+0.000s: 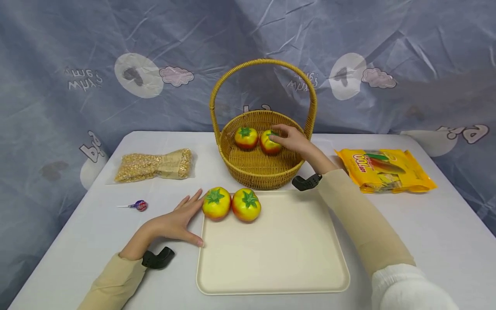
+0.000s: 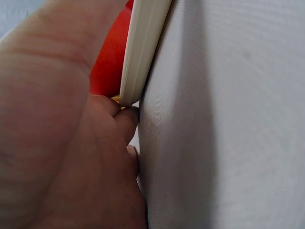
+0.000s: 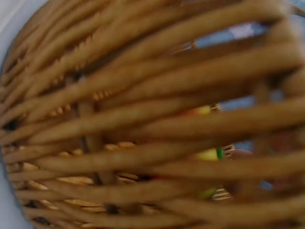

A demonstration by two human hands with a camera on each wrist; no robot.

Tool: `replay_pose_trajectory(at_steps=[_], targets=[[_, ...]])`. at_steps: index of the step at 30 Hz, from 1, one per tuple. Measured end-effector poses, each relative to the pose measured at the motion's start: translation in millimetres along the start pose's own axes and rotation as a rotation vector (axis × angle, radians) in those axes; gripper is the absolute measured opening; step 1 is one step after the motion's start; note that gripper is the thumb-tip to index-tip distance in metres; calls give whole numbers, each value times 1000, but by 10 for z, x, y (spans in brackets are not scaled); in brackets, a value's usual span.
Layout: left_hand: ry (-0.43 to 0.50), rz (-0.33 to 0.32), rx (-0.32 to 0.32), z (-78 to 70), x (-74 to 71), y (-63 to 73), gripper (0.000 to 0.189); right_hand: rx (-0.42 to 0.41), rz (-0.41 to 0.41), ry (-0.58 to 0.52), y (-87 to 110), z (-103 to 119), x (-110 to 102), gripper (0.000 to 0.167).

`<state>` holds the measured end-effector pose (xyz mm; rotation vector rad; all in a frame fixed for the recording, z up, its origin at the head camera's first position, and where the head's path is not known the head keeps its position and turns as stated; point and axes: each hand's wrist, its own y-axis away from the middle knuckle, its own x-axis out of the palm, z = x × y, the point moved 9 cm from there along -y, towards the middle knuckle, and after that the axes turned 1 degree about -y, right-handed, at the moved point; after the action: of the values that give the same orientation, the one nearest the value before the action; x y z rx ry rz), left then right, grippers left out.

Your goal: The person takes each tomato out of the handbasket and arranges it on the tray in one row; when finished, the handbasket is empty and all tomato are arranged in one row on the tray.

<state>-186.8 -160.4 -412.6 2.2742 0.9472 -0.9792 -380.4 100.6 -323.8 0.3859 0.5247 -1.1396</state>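
I think I'm moving this fruit (image 1: pixel 270 147), right hand (image 1: pixel 293 140) pinching it in the basket (image 1: pixel 259 180), left hand (image 1: pixel 175 223) spread wide beside the tray (image 1: pixel 275 256), so next needs gentle lifting or letting go.

Yellow packet (image 1: pixel 410 172) reads "LOT 100"; curtain (image 1: pixel 248 34) lettering unclear.

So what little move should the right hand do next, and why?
Perhaps the right hand should gently firm up its hold on the round yellow-and-red fruit with green leaves, the one on the right in the woven brown basket. The hand is right at that fruit, but the pictures don't show how firmly it grips.
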Motion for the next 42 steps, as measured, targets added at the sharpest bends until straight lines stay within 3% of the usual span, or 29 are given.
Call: replay_pose_trajectory(at_steps=[5, 9, 16, 21, 26, 35, 42], targets=[[2, 3, 1, -10, 6, -9, 121, -12, 70, 214, -85, -29, 101, 63], [0, 7, 2, -15, 14, -19, 121, -16, 71, 304, -135, -70, 118, 64], [3, 9, -1, -18, 23, -31, 122, -49, 51, 330, -164, -55, 121, 62], [-4, 10, -7, -8, 20, -28, 121, -114, 2, 292, -86, 75, 76, 61], [-5, 10, -12, 4, 15, -17, 121, -201, -46, 247, 133, 287, 35, 60], [-8, 6, 2, 11, 22, 0, 121, -319, -89, 154, 755, 525, 38, 60], [-6, 0, 1, 13, 7, 4, 121, -382, 17, 35, 1322, 535, 152, 62]])
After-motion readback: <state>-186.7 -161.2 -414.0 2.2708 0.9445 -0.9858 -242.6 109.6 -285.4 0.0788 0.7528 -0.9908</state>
